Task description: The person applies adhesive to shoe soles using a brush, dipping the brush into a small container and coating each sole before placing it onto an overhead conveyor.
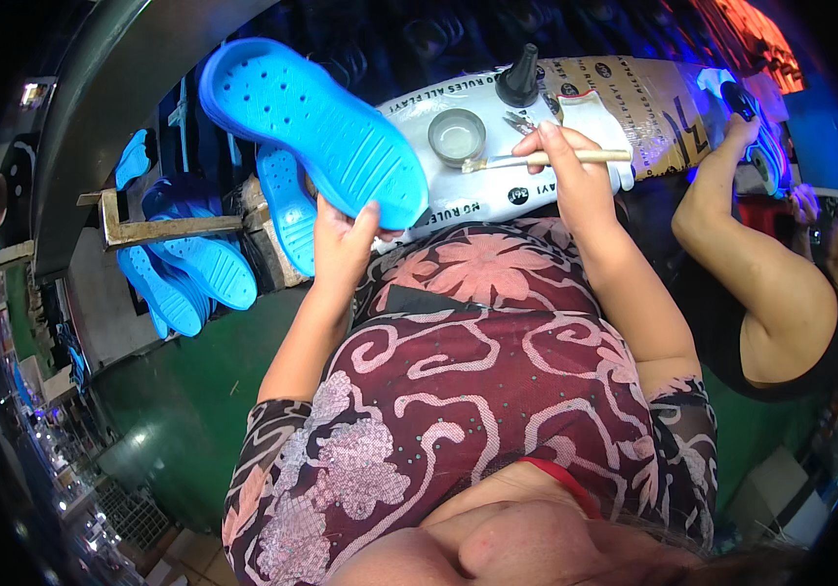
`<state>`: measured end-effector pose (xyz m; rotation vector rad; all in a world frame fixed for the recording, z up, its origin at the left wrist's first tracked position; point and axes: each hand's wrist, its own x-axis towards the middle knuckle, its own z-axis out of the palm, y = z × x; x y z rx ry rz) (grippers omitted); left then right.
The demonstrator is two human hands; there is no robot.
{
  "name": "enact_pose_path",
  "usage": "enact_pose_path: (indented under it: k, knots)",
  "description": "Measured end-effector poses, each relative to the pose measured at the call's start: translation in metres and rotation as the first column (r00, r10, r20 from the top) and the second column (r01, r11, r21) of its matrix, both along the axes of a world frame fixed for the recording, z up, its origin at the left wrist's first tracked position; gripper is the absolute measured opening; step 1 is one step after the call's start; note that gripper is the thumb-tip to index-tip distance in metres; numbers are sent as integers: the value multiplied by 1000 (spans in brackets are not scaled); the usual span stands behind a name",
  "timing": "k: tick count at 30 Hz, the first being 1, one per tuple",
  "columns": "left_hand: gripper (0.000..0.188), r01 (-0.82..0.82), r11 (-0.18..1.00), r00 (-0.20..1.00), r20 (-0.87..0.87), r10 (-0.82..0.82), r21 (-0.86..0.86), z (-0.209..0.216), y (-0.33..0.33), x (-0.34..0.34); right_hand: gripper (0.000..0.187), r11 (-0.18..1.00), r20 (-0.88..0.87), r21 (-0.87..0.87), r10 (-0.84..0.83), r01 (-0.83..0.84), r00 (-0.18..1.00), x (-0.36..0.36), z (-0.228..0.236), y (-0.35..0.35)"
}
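Note:
My left hand (343, 244) grips a bright blue shoe sole (313, 127) by its near end and holds it up, with its ridged, holed face toward me. My right hand (563, 168) holds a wooden-handled brush (546, 158) level, its bristle tip pointing left toward a small round glue tin (457, 136). The tin stands on a wrapped white work board (536, 93) that lies across in front of me.
A black cone-topped bottle (518, 78) stands on the board behind the tin. More blue soles (184, 269) are stacked at the left beside a metal bracket (150, 230). Another person's arm (741, 254) reaches to the board's right end. The floor is green.

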<state>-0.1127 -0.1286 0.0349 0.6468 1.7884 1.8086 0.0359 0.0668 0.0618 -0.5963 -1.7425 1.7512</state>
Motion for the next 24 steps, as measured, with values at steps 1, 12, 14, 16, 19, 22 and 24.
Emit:
enact_pose_path:
  k: [1, 12, 14, 16, 19, 22, 24]
  knots:
    - [39, -8, 1000, 1000, -6, 8, 2, 4, 4, 3, 37, 994, -27, 100, 45, -42, 999, 4, 3, -5]
    - [42, 37, 998, 985, -170, -26, 59, 9, 20, 18, 25, 815, -132, 578, 142, -40, 981, 14, 11, -21]
    - [41, 33, 998, 980, -198, -22, 55, 8, 20, 20, 23, 786, -148, 617, 154, -30, 977, 12, 10, -22]
    - [41, 28, 998, 974, -226, -16, 51, 9, 19, 24, 21, 732, -165, 681, 151, 2, 975, 12, 9, -22]
    - [40, 32, 999, 987, -161, -25, 40, 11, 18, 28, 21, 680, -131, 733, 121, 14, 984, 12, 10, -24]
    - [40, 9, 995, 978, -209, 11, 95, 7, 18, 27, 21, 667, -83, 744, 115, -15, 990, 14, 9, -25]
    - [40, 5, 992, 960, -277, 31, 127, 6, 17, 26, 21, 670, -73, 742, 102, -14, 992, 15, 9, -26]
